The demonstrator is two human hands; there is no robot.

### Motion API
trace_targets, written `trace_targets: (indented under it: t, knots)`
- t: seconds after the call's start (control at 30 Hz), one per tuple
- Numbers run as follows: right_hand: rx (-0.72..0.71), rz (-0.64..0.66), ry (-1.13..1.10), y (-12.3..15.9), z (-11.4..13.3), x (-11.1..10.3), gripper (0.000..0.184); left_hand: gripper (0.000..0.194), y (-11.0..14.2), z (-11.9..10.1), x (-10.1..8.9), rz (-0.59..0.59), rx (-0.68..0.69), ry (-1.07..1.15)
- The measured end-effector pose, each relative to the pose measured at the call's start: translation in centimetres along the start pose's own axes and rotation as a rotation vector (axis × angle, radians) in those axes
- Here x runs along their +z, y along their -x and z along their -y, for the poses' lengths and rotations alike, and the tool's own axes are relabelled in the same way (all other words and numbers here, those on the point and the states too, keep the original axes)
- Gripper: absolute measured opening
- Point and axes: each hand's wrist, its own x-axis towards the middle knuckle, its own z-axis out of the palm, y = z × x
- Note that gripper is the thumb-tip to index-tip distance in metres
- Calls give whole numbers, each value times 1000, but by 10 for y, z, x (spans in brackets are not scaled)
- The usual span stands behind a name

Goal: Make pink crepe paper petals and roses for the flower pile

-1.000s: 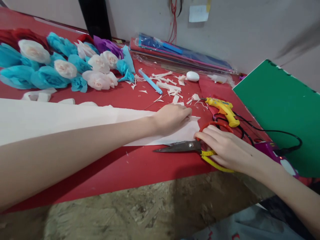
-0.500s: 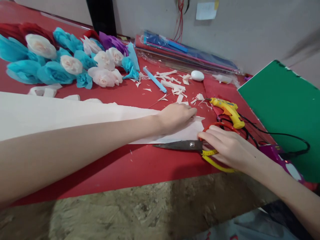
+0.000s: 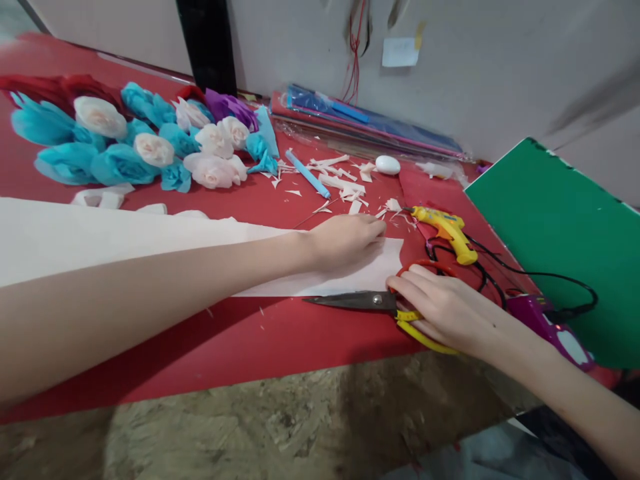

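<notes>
A long sheet of white paper point(image 3: 135, 233) stretches across the red tabletop from the left. My left hand point(image 3: 347, 240) rests on it near the right end, its fingers curled together and holding the paper down. My right hand point(image 3: 435, 303) grips a pair of scissors point(image 3: 350, 301) by its red and yellow handles. The dark blades are together, pointing left just below the paper's near edge. Part of the handles is hidden by my right fingers. Small white paper scraps point(image 3: 345, 183) lie beyond my left hand.
Blue, white, red and purple paper flowers point(image 3: 155, 150) fill the back left. A light blue pen point(image 3: 307, 173), a white egg-shaped object point(image 3: 387, 165) and a yellow glue gun point(image 3: 445, 230) with a black cable lie behind. A green board point(image 3: 550, 247) leans at right, beside a purple power strip point(image 3: 550, 330).
The paper's right end looked jagged and creased before and now lies flatter with a straighter edge. Both hands keep their grip. The view has shifted slightly.
</notes>
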Motion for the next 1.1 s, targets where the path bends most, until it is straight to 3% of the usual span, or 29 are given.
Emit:
trace_targets:
  t: [0.17,0.33,0.47,0.77,1.1]
  knots:
    - [9,10,15,1,2,0,26,22,30,18,-29,-11,103,1]
    - [-4,-16,20,3,2,0,29,33,86,39,-52,101,392,113]
    - [-5,-18,59,3,2,0,30,38,109,46,-55,233,336,115]
    - [-21,-24,76,6,-2,7,30,40,110,46,-53,286,216,137]
    - [-9,12,75,18,-15,13,40,39,106,35,-42,217,262,97]
